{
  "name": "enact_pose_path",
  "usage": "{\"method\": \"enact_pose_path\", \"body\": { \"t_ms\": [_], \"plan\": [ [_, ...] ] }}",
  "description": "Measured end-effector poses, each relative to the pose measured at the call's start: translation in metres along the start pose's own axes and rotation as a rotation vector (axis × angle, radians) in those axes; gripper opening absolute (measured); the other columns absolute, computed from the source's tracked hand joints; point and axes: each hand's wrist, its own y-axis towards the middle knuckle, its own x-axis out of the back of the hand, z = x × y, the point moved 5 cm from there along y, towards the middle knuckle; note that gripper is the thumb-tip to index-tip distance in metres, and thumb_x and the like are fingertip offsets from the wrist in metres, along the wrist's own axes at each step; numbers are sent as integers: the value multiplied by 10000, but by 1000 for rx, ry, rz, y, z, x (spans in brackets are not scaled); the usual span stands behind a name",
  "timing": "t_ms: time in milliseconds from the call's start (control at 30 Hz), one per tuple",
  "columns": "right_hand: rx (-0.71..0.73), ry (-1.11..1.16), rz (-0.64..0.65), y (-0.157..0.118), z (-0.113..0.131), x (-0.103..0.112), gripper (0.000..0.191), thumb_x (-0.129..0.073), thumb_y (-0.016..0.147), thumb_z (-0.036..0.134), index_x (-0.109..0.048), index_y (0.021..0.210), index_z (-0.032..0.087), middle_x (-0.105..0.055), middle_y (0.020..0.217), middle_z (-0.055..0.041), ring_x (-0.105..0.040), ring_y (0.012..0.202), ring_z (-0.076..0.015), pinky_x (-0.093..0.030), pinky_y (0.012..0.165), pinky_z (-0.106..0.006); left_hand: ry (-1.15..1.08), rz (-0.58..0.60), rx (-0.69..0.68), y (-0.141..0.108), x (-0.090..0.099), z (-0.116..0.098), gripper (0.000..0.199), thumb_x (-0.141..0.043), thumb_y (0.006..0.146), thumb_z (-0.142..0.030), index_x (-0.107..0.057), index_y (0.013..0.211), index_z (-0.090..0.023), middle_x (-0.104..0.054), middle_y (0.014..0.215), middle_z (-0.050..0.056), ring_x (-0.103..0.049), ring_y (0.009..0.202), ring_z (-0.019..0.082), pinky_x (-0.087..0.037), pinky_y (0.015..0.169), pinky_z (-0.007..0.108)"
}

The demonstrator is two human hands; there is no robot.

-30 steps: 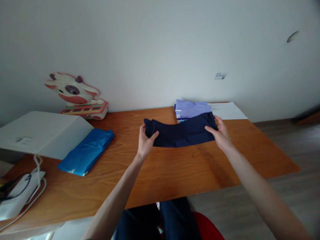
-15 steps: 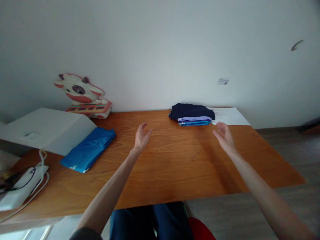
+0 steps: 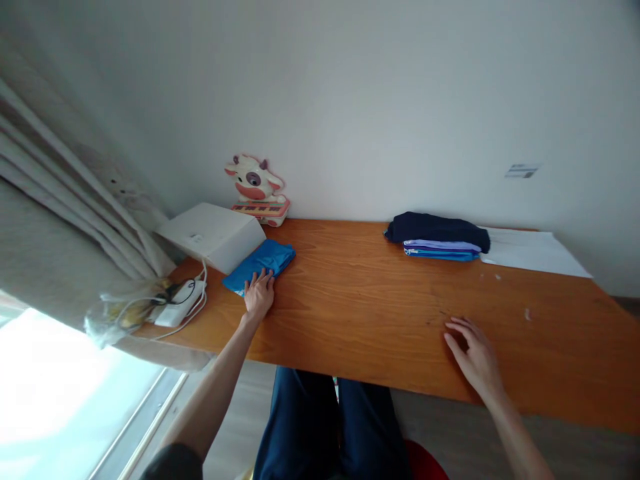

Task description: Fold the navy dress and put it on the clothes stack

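Note:
My left hand [image 3: 259,294] lies on the near end of a folded bright blue cloth [image 3: 263,262] at the left of the wooden table [image 3: 365,293]; its fingers are spread on the fabric. Fingers apart and holding nothing, my right hand [image 3: 474,355] rests on the table near its front edge. A stack of folded clothes [image 3: 437,237] sits at the back by the wall, dark navy on top, lilac and blue beneath.
A white box [image 3: 213,235] stands behind the blue cloth, a cow-shaped toy keyboard [image 3: 256,191] beyond it. A white adapter with cables [image 3: 180,303] lies at the left corner by a curtain [image 3: 55,247]. White paper [image 3: 533,248] lies right of the stack.
The navy garment I held in both hands went onto the stack and was let go. My view turned left. My left hand reached over to the blue cloth; my right hand drew back toward the front edge.

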Motion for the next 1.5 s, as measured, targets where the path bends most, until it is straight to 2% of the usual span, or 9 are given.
{"method": "enact_pose_path", "body": {
  "t_ms": [133, 367, 533, 700, 867, 1000, 1167, 1367, 1500],
  "plan": [
    [-38, 59, -26, -19, 19, -5, 370, -612, 961, 584, -774, 1144, 305, -765, 1325, -117, -601, 1422, -408, -431, 1212, -705, -138, 116, -172, -44, -23, -55, 415, -467, 1088, -376, -737, 1380, -258, -588, 1622, 109, -389, 1611, 348, -199, 1312, 682],
    [30, 62, 132, -77, 104, -39, 410, -654, 1000, 501, -688, 1369, 326, -697, 1480, -71, -502, 1523, -389, -311, 1270, -742, -431, 573, -608, -201, -54, -196, 413, -460, 1110, -374, -701, 1445, -401, -606, 1609, 4, -414, 1608, 254, -113, 1374, 603],
    [-70, 162, 54, -97, 132, -39, 621, -702, 976, 537, -547, 1526, 294, -637, 1534, -118, -566, 1448, -377, -383, 1244, -696, -607, 714, -616, -257, -48, -245, 387, -521, 1084, -365, -732, 1406, -401, -650, 1566, 6, -440, 1593, 270, -95, 1379, 615],
    [-295, 323, -51, -98, 133, -22, 256, -602, 1036, 523, -721, 1142, 323, -764, 1181, -81, -710, 1147, -351, -576, 1051, -602, -781, 677, -445, -269, -31, -234, 333, -543, 1074, -399, -803, 1281, -388, -772, 1371, 48, -638, 1394, 303, -394, 1273, 546],
    [-168, 284, -182, -94, 164, 1, 163, -653, 1012, 447, -758, 1108, 368, -693, 1368, -91, -635, 1311, -389, -486, 1156, -666, -961, 680, -107, -283, -20, -201, 354, -581, 1053, -530, -842, 1171, -323, -807, 1208, 102, -734, 1141, 326, -558, 1042, 478],
    [94, 375, 169, -99, 223, -3, 204, -620, 1035, 337, -768, 1173, 364, -789, 1186, -73, -726, 1130, -334, -568, 1043, -543, -1265, 730, 282, -297, -31, -176, 550, -605, 1001, -676, -798, 1268, -236, -780, 1288, 167, -743, 1131, 356, -604, 937, 487],
    [240, 403, 692, -141, 299, -38, 230, -637, 1031, 277, -772, 1217, 291, -821, 1162, -58, -756, 1073, -274, -574, 992, -409, -1408, 700, 477, -306, -30, -158, 664, -757, 906, -660, -701, 1462, -301, -680, 1519, 123, -599, 1450, 363, -466, 1220, 521],
    [185, 529, 852, -163, 322, -50, 303, -653, 1054, 447, -778, 1286, 298, -790, 1340, -58, -731, 1241, -282, -545, 1104, -409, -1280, 511, 603, -299, -18, -141, 469, -836, 860, -573, -827, 1213, -265, -820, 1221, 73, -723, 1247, 328, -526, 1143, 456],
    [7, 659, 692, -138, 291, -35, 295, -562, 1100, 461, -799, 1106, 285, -833, 1074, -34, -775, 1021, -232, -580, 965, -355, -1354, 511, 725, -301, -13, -137, 463, -831, 844, -635, -823, 1064, -228, -811, 946, 56, -751, 921, 263, -591, 878, 357]
  ]
}}
